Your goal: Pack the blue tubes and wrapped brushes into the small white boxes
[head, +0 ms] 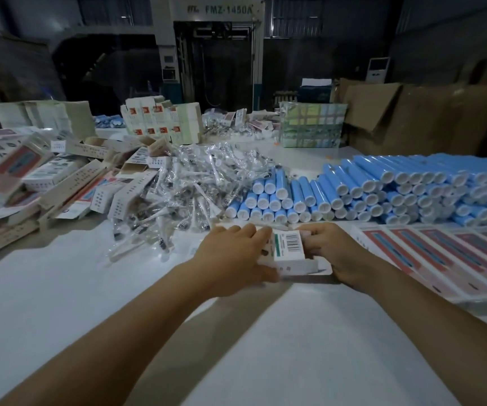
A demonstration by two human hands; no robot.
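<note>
Small white box, held between 2 hands above the white tabletop, barcode flap facing the camera; landmark for all entries below.

Left hand: fingers curled over the box's left side and top edge, thumb along its lower left corner. Grip is plain, though the fingertips are partly blurred.

Right hand: fingers bent round the box's right end, behind the barcode flap; thumb side hidden by the box. Both forearms run from the box toward the camera.

Blue tubes: stacked in rows with white end caps facing the camera, just beyond the box and reaching far to its right. Several lie loosely at the stack's left end, directly behind the box.

Wrapped brushes: loose heap in clear wrappers, beyond and left of the box, its near edge almost level with the left hand.

Open empty cartons: tumbled pile, well left of the box, flaps out.

Flat printed cartons: row with red and blue panels, immediately right of the box, beside the right hand.

Bundled carton blanks: far behind the box, upright.

Brown cardboard sheets: far behind and right of the box.

Grey machine: background, directly behind the box, marked FMZ-1450A.
</note>
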